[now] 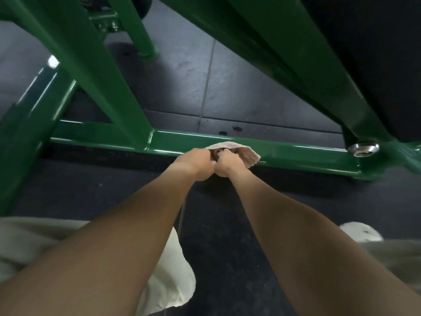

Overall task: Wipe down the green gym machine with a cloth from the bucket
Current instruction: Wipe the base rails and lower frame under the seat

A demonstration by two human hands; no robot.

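Down low on the machine (109, 71), we face its bar (296, 153), where the cloth (247, 155) sits bunched on top. Our left hand (193, 164) and right hand (225, 166) both clutch it, fingers curled into the folds. We should flatten it, press firmly and drag lengthwise, covering the near edge too.

1. Both bare forearms (148, 213) are reaching forward and down, converging so the hands are touching.
2. The left hand (193, 164) is curling its fingers into the cloth (247, 153).
3. The right hand (226, 165) is gripping it too, fist closed.
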